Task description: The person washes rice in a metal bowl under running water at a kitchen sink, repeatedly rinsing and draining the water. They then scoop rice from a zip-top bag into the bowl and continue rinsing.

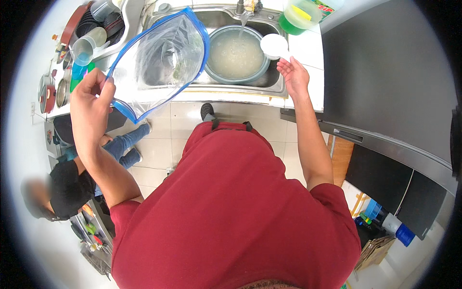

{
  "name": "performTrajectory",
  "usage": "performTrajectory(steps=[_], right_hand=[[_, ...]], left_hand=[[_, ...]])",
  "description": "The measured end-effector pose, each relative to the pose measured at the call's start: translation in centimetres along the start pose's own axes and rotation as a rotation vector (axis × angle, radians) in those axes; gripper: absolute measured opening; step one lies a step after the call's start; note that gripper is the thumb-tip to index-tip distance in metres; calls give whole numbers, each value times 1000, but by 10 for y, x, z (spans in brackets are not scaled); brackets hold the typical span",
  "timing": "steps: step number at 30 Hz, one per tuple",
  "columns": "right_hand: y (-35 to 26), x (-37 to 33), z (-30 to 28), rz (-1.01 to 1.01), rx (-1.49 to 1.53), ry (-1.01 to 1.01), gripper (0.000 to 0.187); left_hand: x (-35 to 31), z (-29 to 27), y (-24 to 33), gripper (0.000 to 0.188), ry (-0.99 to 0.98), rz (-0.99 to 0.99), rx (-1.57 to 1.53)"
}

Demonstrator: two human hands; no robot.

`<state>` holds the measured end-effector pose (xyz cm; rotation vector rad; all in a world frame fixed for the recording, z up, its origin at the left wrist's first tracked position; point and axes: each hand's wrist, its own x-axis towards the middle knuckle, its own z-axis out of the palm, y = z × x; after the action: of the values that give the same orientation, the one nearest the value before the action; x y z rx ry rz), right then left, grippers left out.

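Note:
My left hand [92, 103] pinches the edge of a clear plastic bag [159, 58] with a blue border. The bag is spread out over the left part of the sink [192, 90]. My right hand [294, 76] is open at the sink's right side, fingers stretched and palm turned inward. Just beyond its fingertips is a white round cup or small bowl [274, 46]; whether they touch I cannot tell. A grey basin [236, 81] of cloudy water sits in the sink, and water runs into it from the tap [244, 8].
A green container with a yellow sponge [301, 13] stands at the counter's back right. A dish rack [127, 31] with cups and dishes is at the left. A dark fridge [390, 67] borders the right. Another person in a black top [72, 185] is behind my left arm.

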<state>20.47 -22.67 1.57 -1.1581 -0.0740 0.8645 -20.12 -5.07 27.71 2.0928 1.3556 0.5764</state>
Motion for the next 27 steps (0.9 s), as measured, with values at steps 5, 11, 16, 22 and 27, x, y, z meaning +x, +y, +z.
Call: performTrajectory(steps=[5,11,16,22,27], right_hand=[[21,-3,3,100,-233,-80,23],[27,-25,38,346,-147,-192,19],[83,-15,103,637,-101,-427,23],[174,22,183,588,-369,-531,20],[163,108,293,220,-259,-612,12]], left_hand=[[-3,-3,-21,22,-46,-29,-55],[-17,-33,-53,19,30,-64,-72],[-33,-45,-80,19,-63,-1,-38],[-48,-66,-120,18,-30,-97,-67],[-46,-78,-148,17,-6,-134,-68]])
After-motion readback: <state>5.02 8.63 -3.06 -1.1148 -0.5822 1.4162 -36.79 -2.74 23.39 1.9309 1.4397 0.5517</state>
